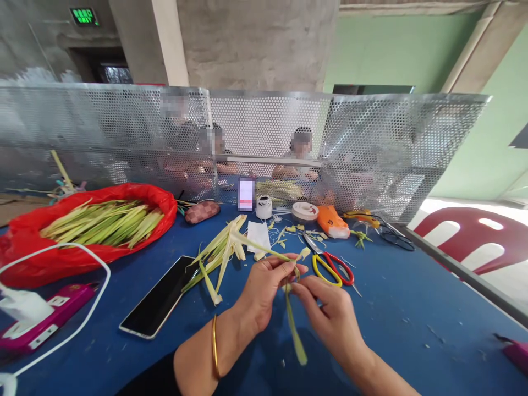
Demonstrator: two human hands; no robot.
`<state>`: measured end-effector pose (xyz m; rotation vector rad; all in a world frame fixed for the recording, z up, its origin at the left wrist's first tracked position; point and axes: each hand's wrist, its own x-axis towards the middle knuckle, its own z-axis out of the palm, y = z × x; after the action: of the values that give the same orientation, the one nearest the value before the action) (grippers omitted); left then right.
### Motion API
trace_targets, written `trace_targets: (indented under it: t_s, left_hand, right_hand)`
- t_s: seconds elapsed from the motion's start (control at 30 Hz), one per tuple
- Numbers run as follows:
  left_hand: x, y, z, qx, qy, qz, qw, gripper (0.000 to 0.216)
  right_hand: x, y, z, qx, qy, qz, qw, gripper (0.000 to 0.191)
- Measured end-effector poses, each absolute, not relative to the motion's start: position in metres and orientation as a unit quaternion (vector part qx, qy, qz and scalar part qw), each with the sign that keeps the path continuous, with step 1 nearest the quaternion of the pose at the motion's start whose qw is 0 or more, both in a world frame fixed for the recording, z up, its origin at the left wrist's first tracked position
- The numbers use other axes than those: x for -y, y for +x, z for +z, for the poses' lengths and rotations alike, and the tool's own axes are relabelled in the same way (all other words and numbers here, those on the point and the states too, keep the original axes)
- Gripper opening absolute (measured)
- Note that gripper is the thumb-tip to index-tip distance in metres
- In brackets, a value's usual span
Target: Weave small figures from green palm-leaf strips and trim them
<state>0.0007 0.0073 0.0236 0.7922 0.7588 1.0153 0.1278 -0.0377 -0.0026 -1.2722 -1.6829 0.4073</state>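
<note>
My left hand [264, 289], with a gold bangle on its wrist, pinches a green-yellow leaf strip [293, 324] near its folded top. My right hand [330, 311] pinches the same strip just to the right, fingertips almost touching the left ones. One end of the strip hangs down toward me, another runs up left toward a loose pile of leaf strips [218, 253] on the blue table [404, 308]. Scissors [330, 264] with red and yellow handles lie just behind my right hand.
A red plastic bag [28, 247] of green leaves sits at the left. A dark phone [159, 300] lies near my left arm, a pink device [45, 319] with a white cable further left. An orange glue gun [332, 221], tape rolls and scraps lie along a perforated metal screen [371, 143]; people sit behind it.
</note>
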Motion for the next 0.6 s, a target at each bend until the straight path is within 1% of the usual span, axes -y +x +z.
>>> trace_targets:
  t_s: [0.1, 0.17, 0.2, 0.3, 0.37, 0.5, 0.6]
  left_hand:
    - [-0.009, -0.005, 0.030, -0.342, 0.377, 0.423, 0.750, 0.021]
    - [-0.008, -0.007, 0.032, -0.339, 0.380, 0.395, 0.765, 0.022]
    - [-0.008, -0.007, 0.033, -0.340, 0.386, 0.386, 0.766, 0.023]
    - [-0.008, -0.006, 0.029, -0.362, 0.416, 0.373, 0.746, 0.025]
    - [-0.008, -0.006, 0.027, -0.380, 0.449, 0.369, 0.720, 0.023]
    - [-0.009, -0.008, 0.025, -0.410, 0.518, 0.319, 0.680, 0.021]
    - [-0.007, -0.007, 0.025, -0.406, 0.553, 0.269, 0.676, 0.020]
  right_hand:
    - [0.033, 0.142, 0.003, 0.610, -0.562, 0.064, 0.555, 0.018]
    - [0.025, 0.151, 0.008, 0.595, -0.562, 0.040, 0.574, 0.023]
    - [0.022, 0.154, 0.010, 0.615, -0.553, 0.052, 0.560, 0.025]
    - [0.017, 0.158, 0.013, 0.686, -0.529, 0.124, 0.484, 0.020]
    - [0.017, 0.158, 0.013, 0.696, -0.531, 0.152, 0.458, 0.023]
    - [0.019, 0.156, 0.013, 0.678, -0.543, 0.169, 0.466, 0.021]
    - [0.018, 0.156, 0.014, 0.660, -0.526, 0.243, 0.478, 0.021]
